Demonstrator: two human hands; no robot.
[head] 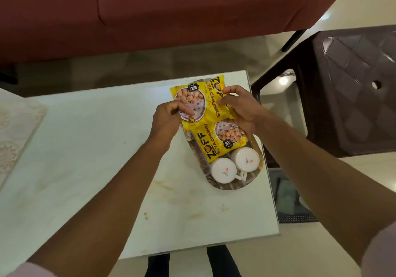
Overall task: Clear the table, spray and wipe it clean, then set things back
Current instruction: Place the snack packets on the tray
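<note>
A: While both hands pinch the upper packet (201, 103), left hand (167, 120) at its near-left edge and right hand (242, 107) at its far-right, which step applies?

B: Probably clearing: stains remain on the worktop (107, 159). The packet lies on the tray (256, 169), beyond two cups (224, 169). Next: lift it off.

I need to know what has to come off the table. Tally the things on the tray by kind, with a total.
Yellow soya chunks packets: 2
White cups, upside down: 2
Total: 4, all on the tray. Both hands hold the far packet.
</note>
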